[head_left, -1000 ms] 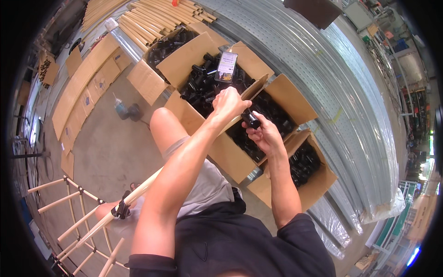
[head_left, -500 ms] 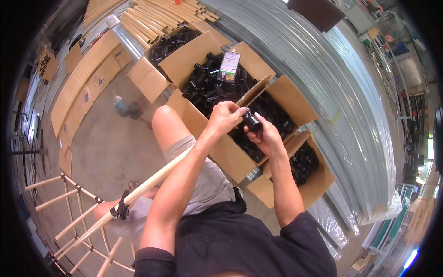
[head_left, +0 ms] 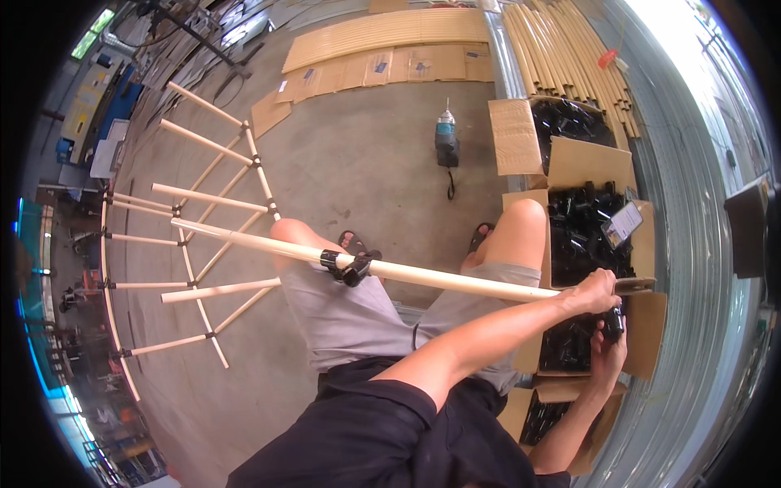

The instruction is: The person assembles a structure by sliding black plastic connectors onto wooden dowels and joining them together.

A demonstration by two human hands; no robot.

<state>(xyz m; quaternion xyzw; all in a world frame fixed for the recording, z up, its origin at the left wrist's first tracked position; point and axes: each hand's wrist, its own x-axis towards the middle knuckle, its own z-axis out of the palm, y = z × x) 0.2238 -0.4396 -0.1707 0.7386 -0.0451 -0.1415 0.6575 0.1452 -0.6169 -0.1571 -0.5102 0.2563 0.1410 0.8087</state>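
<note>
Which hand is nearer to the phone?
Left. The left hand is a little below the phone in the picture; the right hand is farther below, holding a black fitting.

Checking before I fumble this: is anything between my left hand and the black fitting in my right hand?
Nothing visible: your left hand is right by the black fitting, which your right hand holds; left-hand contact is unclear.

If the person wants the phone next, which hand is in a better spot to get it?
Probably the left hand: it's nearer the phone, while the right hand is farther away and holds a black fitting.
</note>
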